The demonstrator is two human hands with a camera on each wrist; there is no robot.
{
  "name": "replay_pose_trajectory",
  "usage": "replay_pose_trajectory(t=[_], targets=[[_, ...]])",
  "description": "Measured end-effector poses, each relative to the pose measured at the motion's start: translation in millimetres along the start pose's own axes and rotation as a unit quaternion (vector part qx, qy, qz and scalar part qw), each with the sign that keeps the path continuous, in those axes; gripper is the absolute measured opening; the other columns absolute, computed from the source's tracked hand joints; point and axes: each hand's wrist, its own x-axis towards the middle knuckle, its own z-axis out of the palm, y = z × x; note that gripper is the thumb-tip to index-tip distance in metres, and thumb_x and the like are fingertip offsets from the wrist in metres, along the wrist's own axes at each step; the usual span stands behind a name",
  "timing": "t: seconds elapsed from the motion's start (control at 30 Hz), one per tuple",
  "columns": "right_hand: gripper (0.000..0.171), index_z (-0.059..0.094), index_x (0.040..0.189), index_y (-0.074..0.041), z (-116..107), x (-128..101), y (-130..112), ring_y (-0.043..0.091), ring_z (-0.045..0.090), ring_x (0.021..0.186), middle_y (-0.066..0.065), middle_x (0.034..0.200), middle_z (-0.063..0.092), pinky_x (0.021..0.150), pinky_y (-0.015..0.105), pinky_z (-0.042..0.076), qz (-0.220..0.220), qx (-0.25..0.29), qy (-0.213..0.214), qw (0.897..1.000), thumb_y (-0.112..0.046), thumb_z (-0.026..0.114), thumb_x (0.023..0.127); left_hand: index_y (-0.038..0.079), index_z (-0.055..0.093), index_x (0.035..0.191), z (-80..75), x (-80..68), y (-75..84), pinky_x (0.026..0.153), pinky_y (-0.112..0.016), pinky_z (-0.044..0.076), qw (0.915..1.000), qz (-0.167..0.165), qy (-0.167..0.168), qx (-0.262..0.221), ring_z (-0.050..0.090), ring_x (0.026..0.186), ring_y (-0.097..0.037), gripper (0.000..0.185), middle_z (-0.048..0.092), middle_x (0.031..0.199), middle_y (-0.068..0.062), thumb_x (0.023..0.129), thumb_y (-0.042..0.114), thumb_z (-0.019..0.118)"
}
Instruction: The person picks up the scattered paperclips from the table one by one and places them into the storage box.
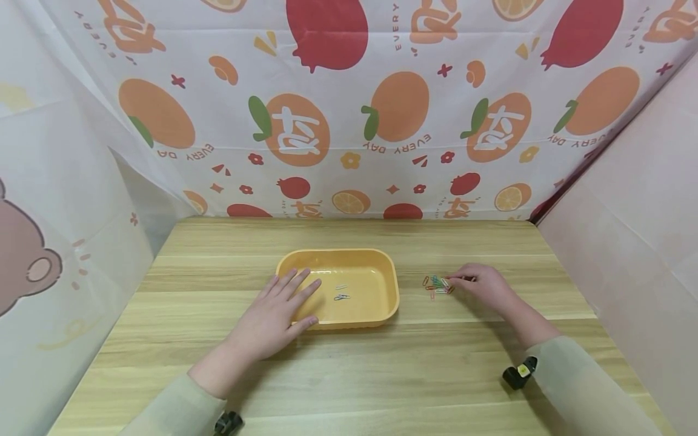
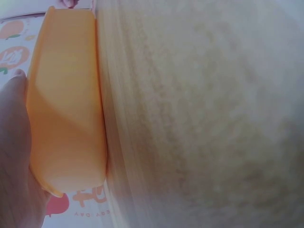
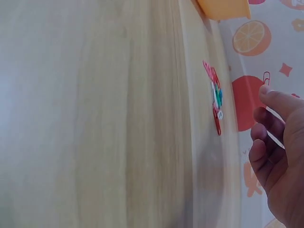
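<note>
Pale beige long sleeves (image 1: 578, 387) cover both forearms; small black wrist cameras (image 1: 520, 372), one with a yellow mark, sit at the cuffs.

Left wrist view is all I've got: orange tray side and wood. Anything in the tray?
Observer: Yes. The head view shows two or three paper clips lying on the floor of the tray.
Operator: Where's the left hand?
Observer: The left hand lies flat, fingers straight, over the tray's near-left rim.
Operator: And the right hand?
Observer: The right hand is on the table to the right of the tray, with its fingertips at a small pile of coloured clips.
Operator: Holding one?
Observer: The right wrist view shows one clip pinched at the fingertips.
</note>
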Motion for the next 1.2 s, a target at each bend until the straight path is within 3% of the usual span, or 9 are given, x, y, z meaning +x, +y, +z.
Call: replay_pose_trajectory(t=[0.23,0.57,0.8,0.87,0.97,1.2], targets=[[0.020,0.079,0.105,-0.022,5,10,-15,0.013,0.062,0.088,-0.006,0.097,0.071,0.075,0.033,0.052,0.004,0.014,-0.006,1.000,-0.035,0.071,0.093,0.024,0.034,0.156,-1.4,-2.0,-0.7,0.119,-0.056,0.017,0.9999,0.001,0.012,0.003,0.022,0.148,-0.035,0.069,0.028,0.161,-0.009,0.098,0.055,0.053],[0.030,0.077,0.111,-0.012,16,26,-50,0.027,0.062,0.076,0.009,0.098,0.071,0.060,0.038,0.056,0.012,0.111,-0.033,0.993,-0.035,0.070,0.093,0.024,0.032,0.157,-1.3,-4.2,-2.4,0.119,-0.057,0.018,0.9999,0.001,0.011,0.010,0.022,0.148,-0.035,0.069,0.028,0.162,-0.010,0.098,0.054,0.053],[0.037,0.076,0.113,-0.011,24,38,-81,0.030,0.060,0.079,0.016,0.098,0.069,0.063,0.034,0.053,-0.001,0.156,-0.041,0.987,-0.040,0.070,0.092,0.024,0.033,0.156,-1.8,-4.2,-0.8,0.119,-0.058,0.018,0.9999,0.003,0.013,0.006,0.022,0.148,-0.035,0.069,0.028,0.161,-0.010,0.098,0.056,0.050],[0.035,0.077,0.112,-0.013,27,42,-89,0.034,0.057,0.075,0.020,0.094,0.066,0.057,0.033,0.051,-0.001,0.172,-0.047,0.984,-0.041,0.071,0.091,0.024,0.032,0.157,-1.0,-3.9,-1.0,0.119,-0.057,0.017,1.0000,0.001,0.008,0.004,0.021,0.149,-0.035,0.069,0.026,0.162,-0.010,0.099,0.057,0.048],[0.032,0.078,0.110,-0.016,34,47,-101,0.034,0.056,0.072,0.019,0.089,0.065,0.053,0.029,0.049,-0.009,0.183,-0.054,0.982,-0.041,0.072,0.091,0.026,0.029,0.158,0.7,-3.5,-1.8,0.120,-0.056,0.016,1.0000,-0.001,-0.001,0.005,0.019,0.149,-0.033,0.069,0.024,0.163,-0.008,0.099,0.059,0.045],[0.024,0.079,0.107,-0.011,53,56,-128,0.019,0.057,0.077,0.004,0.094,0.070,0.062,0.028,0.051,-0.041,0.198,-0.064,0.977,-0.029,0.073,0.092,0.027,0.029,0.158,2.6,-2.4,-3.0,0.120,-0.056,0.014,1.0000,0.005,0.004,0.000,0.020,0.149,-0.034,0.069,0.025,0.163,-0.009,0.099,0.057,0.048]])
